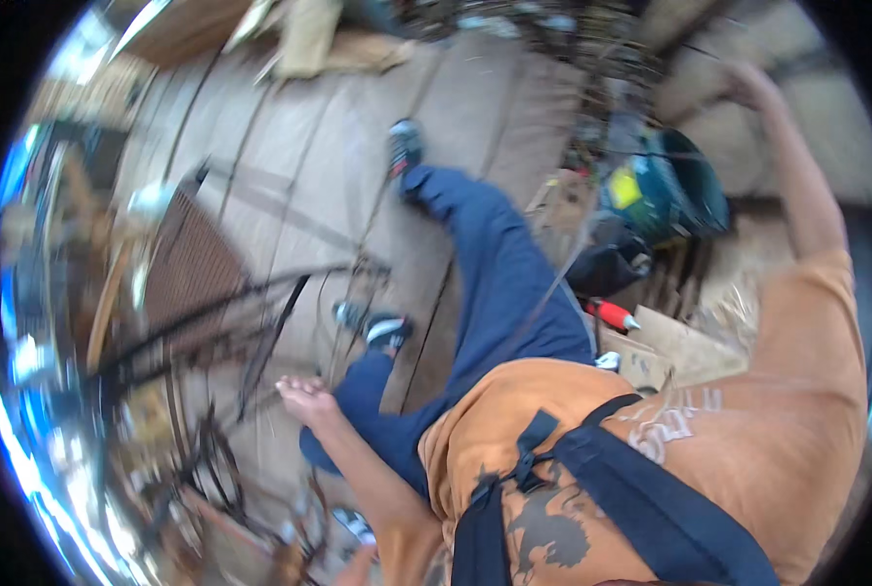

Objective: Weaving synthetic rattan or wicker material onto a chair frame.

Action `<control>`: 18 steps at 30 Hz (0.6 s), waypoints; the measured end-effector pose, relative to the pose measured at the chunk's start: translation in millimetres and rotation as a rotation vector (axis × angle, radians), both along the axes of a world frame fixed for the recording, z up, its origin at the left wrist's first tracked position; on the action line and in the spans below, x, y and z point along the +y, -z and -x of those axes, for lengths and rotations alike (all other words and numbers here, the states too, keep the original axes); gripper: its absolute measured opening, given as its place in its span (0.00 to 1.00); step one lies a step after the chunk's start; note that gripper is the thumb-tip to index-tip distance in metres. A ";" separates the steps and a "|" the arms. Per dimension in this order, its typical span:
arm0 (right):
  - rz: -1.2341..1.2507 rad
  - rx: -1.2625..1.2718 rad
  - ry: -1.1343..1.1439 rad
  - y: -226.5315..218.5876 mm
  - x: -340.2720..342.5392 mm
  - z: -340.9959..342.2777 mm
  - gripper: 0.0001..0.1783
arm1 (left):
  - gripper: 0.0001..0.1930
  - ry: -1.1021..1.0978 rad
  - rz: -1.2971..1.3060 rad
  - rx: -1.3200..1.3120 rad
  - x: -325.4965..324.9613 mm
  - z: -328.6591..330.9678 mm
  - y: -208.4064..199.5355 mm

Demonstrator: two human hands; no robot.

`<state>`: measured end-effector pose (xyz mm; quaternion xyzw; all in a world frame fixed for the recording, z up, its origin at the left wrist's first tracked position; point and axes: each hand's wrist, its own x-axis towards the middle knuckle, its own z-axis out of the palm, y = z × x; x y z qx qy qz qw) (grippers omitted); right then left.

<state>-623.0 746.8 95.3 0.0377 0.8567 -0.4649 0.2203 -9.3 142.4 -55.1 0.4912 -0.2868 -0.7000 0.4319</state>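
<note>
My left hand (307,398) is in front of my left thigh, its fingers curled in. What it holds, if anything, does not show. The dark curved frame piece (260,285) of a rack-like object is the closest thing to it. Far out at the upper right, my right hand (744,84) is raised with the wrist bent, and motion blurs its fingers. A thin dark line runs up to this hand; I cannot tell whether the hand grips it. Across my right leg slants a thin pale strand (558,278), its ends lost in the blur.
On my right lie a dark green bucket (692,186) on its side, a black bag-like thing (607,256), a red bottle-like thing (612,314) and cardboard (685,350). A brown woven panel (190,259) leans at left above cluttered frames. Wooden planks (358,127) form the floor; scraps lie beyond.
</note>
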 end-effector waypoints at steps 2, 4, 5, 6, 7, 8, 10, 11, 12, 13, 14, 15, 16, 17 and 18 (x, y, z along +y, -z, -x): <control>0.209 -0.165 -0.395 13.5 -170.6 -106.4 0.16 | 0.10 0.690 1.180 -0.579 79.3 63.3 12.8; 0.107 -0.478 -0.658 84.0 -264.1 -174.6 0.17 | 0.12 1.161 0.427 -0.696 172.8 151.5 -48.1; 0.540 -0.242 -1.041 139.2 -286.6 -206.5 0.19 | 0.11 1.352 0.842 -0.725 207.9 182.8 -60.3; 0.161 -0.338 -1.097 96.3 -336.9 -259.7 0.20 | 0.11 1.440 1.056 -0.658 215.2 188.1 -48.6; 0.135 -0.171 -1.288 74.4 -356.2 -290.5 0.20 | 0.11 1.517 1.283 -0.567 221.5 193.5 -36.1; 0.400 -0.022 -1.496 126.5 -381.6 -308.6 0.20 | 0.12 1.718 1.756 -0.784 232.5 190.2 -34.8; 0.266 -0.579 -1.220 50.6 -369.2 -318.4 0.19 | 0.12 1.700 1.436 -0.660 247.1 187.9 -57.8; 0.306 -0.645 -1.187 34.1 -367.6 -313.0 0.20 | 0.12 1.838 0.908 -0.788 248.4 183.4 -93.3; 0.331 -0.645 -1.205 39.3 -345.9 -281.6 0.21 | 0.14 1.940 0.537 -0.541 245.1 180.5 -85.1; 0.437 0.018 -1.453 46.9 -323.6 -241.3 0.19 | 0.15 1.778 0.244 -0.335 236.7 172.4 -97.3; 0.194 -0.134 -1.178 28.9 -301.8 -197.7 0.15 | 0.17 1.547 -0.025 -0.147 222.9 157.7 -110.1; -0.056 -0.267 -0.898 -1.8 -275.8 -153.3 0.17 | 0.18 1.340 0.120 -0.104 205.5 143.0 -105.6; -0.064 -0.161 -0.502 -15.1 -242.3 -116.3 0.18 | 0.17 1.158 0.174 -0.102 191.1 130.2 -101.9; -0.039 -0.178 -0.600 -20.3 -281.8 -136.1 0.18 | 0.17 1.133 0.237 -0.233 180.5 120.3 -96.6; -0.144 -0.137 -0.690 -24.2 -320.4 -155.2 0.19 | 0.17 1.101 0.286 -0.371 171.4 117.8 -88.0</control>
